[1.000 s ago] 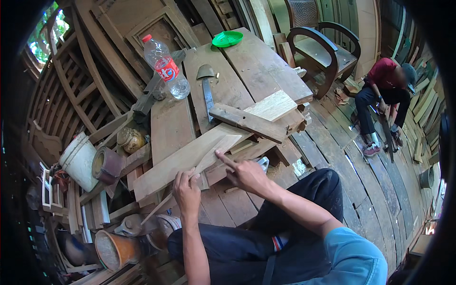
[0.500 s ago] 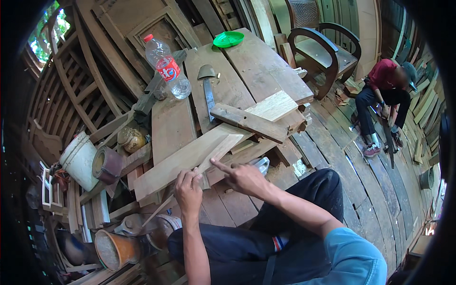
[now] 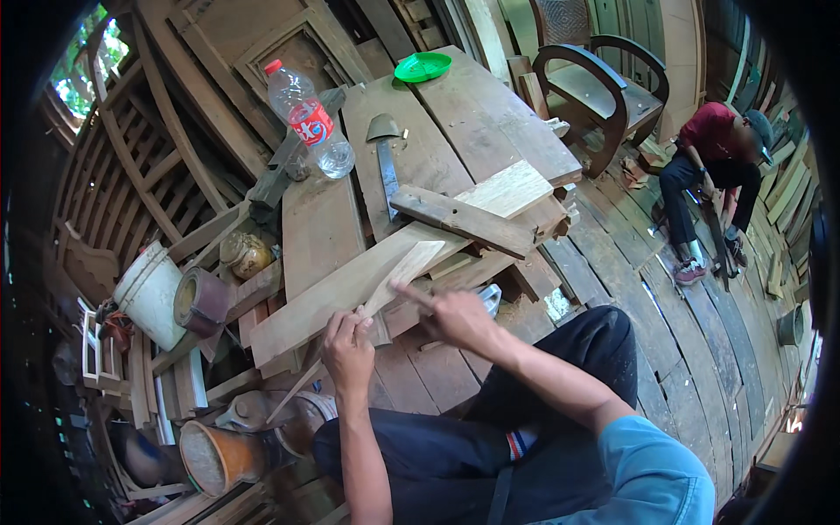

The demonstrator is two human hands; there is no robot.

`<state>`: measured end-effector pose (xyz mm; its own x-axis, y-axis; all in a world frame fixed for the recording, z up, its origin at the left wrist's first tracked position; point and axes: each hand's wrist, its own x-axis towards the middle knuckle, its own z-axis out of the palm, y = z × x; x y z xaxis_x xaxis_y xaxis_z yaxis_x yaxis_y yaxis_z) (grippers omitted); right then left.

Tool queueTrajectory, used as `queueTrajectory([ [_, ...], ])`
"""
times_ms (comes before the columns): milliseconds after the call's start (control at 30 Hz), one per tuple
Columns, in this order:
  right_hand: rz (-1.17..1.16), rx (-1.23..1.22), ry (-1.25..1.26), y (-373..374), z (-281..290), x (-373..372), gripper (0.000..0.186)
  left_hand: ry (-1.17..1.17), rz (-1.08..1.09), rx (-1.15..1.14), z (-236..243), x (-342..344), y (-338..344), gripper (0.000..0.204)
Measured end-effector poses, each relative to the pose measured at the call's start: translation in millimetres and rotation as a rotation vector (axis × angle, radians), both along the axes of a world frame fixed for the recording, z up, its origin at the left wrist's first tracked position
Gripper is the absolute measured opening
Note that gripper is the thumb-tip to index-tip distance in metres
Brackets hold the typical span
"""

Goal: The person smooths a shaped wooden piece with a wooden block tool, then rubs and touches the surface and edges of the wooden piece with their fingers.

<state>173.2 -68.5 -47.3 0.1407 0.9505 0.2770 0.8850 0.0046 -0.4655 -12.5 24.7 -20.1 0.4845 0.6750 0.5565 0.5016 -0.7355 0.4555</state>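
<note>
My left hand [image 3: 348, 352] is closed around the near end of a narrow pale wood strip [image 3: 406, 269], with thumb and fingers pinching it. The strip slants away to the upper right, over a wide light plank [image 3: 319, 313] on the low work table. My right hand [image 3: 464, 322] is beside it with the index finger stretched toward the strip's face. That finger is smeared by motion, so whether it touches is unclear. Its other fingers are loosely bent and seem to hold nothing. Beyond the strip, a darker wooden bar [image 3: 464, 221] lies across the plank.
On the table [image 3: 311, 236] are a metal blade tool [image 3: 386, 166], a plastic bottle [image 3: 312, 125] and a green dish [image 3: 422, 66]. A white bucket [image 3: 150, 293] and an orange bucket [image 3: 214, 459] stand at left. A person [image 3: 713, 175] sits at right, near a wooden armchair [image 3: 604, 96].
My right index finger has shifted slightly up along the strip and is now blurred. My left hand keeps its hold on the strip.
</note>
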Motion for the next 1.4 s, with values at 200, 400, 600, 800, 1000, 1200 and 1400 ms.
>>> queueTrajectory([
  [200, -0.113, 0.024, 0.102, -3.0, 1.0, 14.5, 0.079, 0.007, 0.002, 0.012, 4.1, 4.3, -3.5, 0.006],
  [400, 0.047, 0.034, 0.051, -0.2, -3.7, 1.0, 0.079, 0.003, -0.006, 0.009, 0.0, -0.2, -1.0, 0.007],
  [600, -0.158, 0.026, 0.082, -2.1, -2.2, 28.3, 0.078, 0.048, 0.002, 0.054, 4.2, 4.2, -3.9, 0.007],
  [800, 0.085, 0.062, 0.053, 0.4, -7.0, -3.9, 0.075, -0.005, -0.017, 0.039, 0.8, -0.8, 0.1, 0.005],
  [1000, -0.153, 0.086, 0.132, -0.7, 0.8, 19.1, 0.078, 0.042, -0.003, 0.037, 2.8, 2.7, -2.0, 0.007],
  [1200, 0.075, 0.055, 0.02, 2.3, -11.0, -2.4, 0.077, 0.0, -0.027, 0.025, -0.4, 1.4, -1.2, 0.006],
  [1400, -0.126, 0.005, 0.108, -1.4, 5.7, 26.7, 0.081, 0.037, 0.015, 0.022, 3.5, 6.6, -7.3, 0.008],
])
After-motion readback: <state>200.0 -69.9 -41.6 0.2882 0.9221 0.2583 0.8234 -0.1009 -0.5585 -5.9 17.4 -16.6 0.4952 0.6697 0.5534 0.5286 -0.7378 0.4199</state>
